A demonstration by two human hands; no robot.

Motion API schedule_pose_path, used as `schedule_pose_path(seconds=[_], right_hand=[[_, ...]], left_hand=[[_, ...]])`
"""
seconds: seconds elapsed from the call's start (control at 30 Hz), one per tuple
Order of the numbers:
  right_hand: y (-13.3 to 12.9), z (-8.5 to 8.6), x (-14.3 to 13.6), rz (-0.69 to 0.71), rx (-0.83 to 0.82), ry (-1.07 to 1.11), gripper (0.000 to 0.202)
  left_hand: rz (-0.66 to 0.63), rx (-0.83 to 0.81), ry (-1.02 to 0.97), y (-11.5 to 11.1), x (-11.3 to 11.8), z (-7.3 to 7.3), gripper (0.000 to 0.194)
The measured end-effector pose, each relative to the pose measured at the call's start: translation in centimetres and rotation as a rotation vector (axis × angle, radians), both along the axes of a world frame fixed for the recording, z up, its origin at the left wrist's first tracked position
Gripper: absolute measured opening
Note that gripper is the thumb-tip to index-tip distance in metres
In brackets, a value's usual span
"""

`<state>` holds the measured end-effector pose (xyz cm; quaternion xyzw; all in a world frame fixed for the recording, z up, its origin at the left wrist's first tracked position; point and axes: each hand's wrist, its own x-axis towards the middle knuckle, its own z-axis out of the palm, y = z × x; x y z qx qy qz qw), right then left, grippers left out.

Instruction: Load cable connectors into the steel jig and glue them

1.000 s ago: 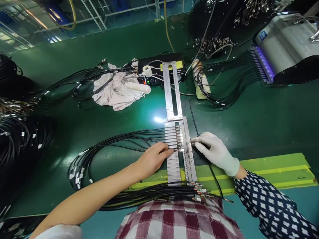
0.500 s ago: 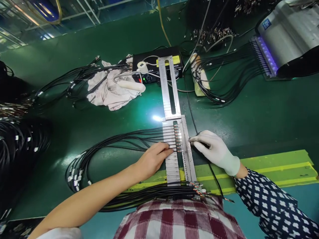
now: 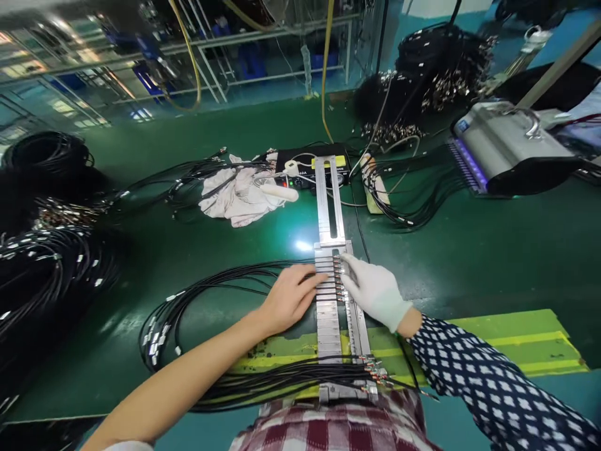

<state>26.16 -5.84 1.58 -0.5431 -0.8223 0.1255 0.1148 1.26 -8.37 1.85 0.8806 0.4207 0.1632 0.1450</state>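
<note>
A slotted metal fixture (image 3: 328,319) lies lengthwise before me. A row of black cables (image 3: 248,270) runs in from the left across its upper part, their metal ends side by side along the slot. My bare left hand (image 3: 290,299) rests at the fixture's left edge, index finger stretched over the cables and thumb apart from it. In a white glove, my right hand (image 3: 375,293) is at the cable ends from the right, thumb and index finger apart. Whether its fingertips press on the ends is too small to tell. More cables (image 3: 282,379) lie across the fixture's near end.
Behind the fixture stands a black control box (image 3: 305,166), with a white cloth (image 3: 239,197) to its left. A silver machine with a purple-lit edge (image 3: 511,147) stands at the right. Coiled cable bundles (image 3: 51,263) fill the left side. Green-yellow tape (image 3: 516,341) covers the table's front edge.
My right hand has moved from beside the fixture's right edge left and onto the cable ends, its fingers spreading. My left index finger has stretched out over the cables. The view has tilted up.
</note>
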Motion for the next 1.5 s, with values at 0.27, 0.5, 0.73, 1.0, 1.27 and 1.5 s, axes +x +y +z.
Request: schedule_pose_path(seconds=[0.27,0.5,0.73,1.0,1.27,1.5], right_hand=[[3.5,-0.5,-1.3,-0.029,0.067,0.037,0.035],[6.6,-0.3,0.0,0.101,0.024,0.197,0.038],[6.5,-0.7,2.4,0.144,-0.147,0.513,0.047],[6.5,-0.5,2.1,0.111,-0.166,0.576,0.044],[6.6,-1.0,2.2,0.112,-0.154,0.589,0.045],[6.7,-1.2,2.2,0.108,-0.169,0.581,0.043]], left_hand=[[0.181,0.082,0.245,5.5,0.8,-2.2,0.056],[0.225,0.024,0.108,2.0,0.4,1.7,0.051],[0.194,-0.015,0.287,-12.1,-2.0,-0.6,0.016],[0.051,0.004,0.28,-8.4,-6.2,0.8,0.017],[-0.098,-0.067,0.29,-5.3,-13.4,1.8,0.033],[0.198,-0.63,-0.079,-4.8,-13.0,3.1,0.033]])
